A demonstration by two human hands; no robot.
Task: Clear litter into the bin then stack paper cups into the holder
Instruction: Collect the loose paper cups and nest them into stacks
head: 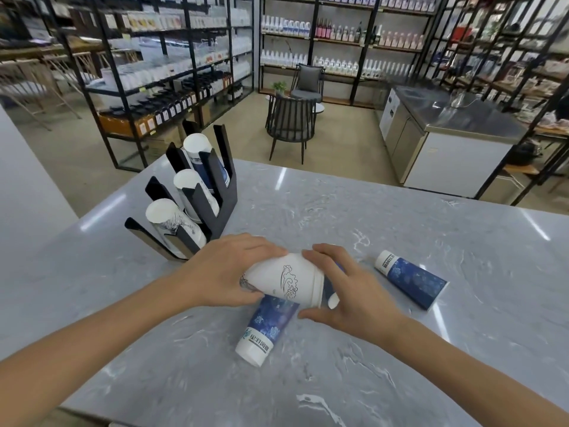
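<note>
My left hand (229, 271) and my right hand (348, 291) both grip a white paper cup with a wave drawing (286, 280), held on its side just above the grey marble counter (400, 217). My right hand also covers a blue cup whose rim shows at the white cup's mouth. Under the hands lies a blue cup stack (266, 325), its white base toward me. Another blue cup (411, 280) lies on its side to the right. The black cup holder (197, 192) stands at the left with three slanted rows of cups in it.
The counter's far edge runs behind the holder. Beyond it are a black chair (291, 124), a steel counter (446, 140) at the right and shelves of bottles along the walls. No bin is in view.
</note>
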